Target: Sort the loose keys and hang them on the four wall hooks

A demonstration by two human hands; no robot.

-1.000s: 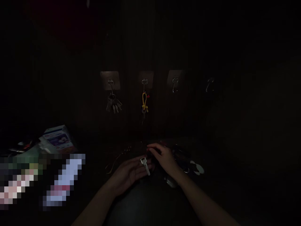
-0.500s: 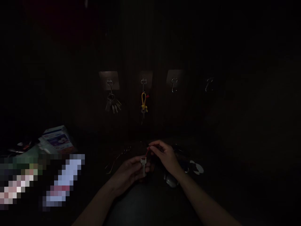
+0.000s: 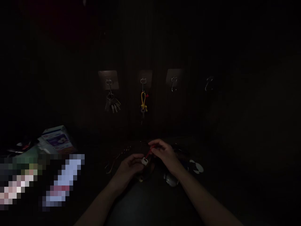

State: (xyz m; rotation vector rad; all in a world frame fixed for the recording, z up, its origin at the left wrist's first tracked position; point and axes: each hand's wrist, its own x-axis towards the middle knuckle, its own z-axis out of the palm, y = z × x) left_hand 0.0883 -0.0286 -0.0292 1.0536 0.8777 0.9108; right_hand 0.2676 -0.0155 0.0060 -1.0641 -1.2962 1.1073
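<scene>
A light-coloured key (image 3: 145,161) with a hole in its head hangs from a thin red cord (image 3: 149,153), low in front of the dark wall. My left hand (image 3: 130,165) is closed on the key, its fingertips at the edge of the head; the blade does not show from here. The red cord is pinched between the thumb and fingers of my right hand (image 3: 164,153), just above and to the right. Above them, a bunch of keys (image 3: 113,103) and a yellow braided loop (image 3: 143,101) with a key below it hang on the wall.
Two further metal hooks stand to the right, a third hook (image 3: 173,84) and a fourth hook (image 3: 208,84). A box (image 3: 58,140) and blurred-out items lie at left. Beaded cords (image 3: 117,158), a dark rounded object (image 3: 171,180) and a white flat piece (image 3: 196,166) lie around my hands.
The key has turned: its blade was visible hanging down over my left fingers, and now only its head shows. My right hand shows more of the red cord between its fingers.
</scene>
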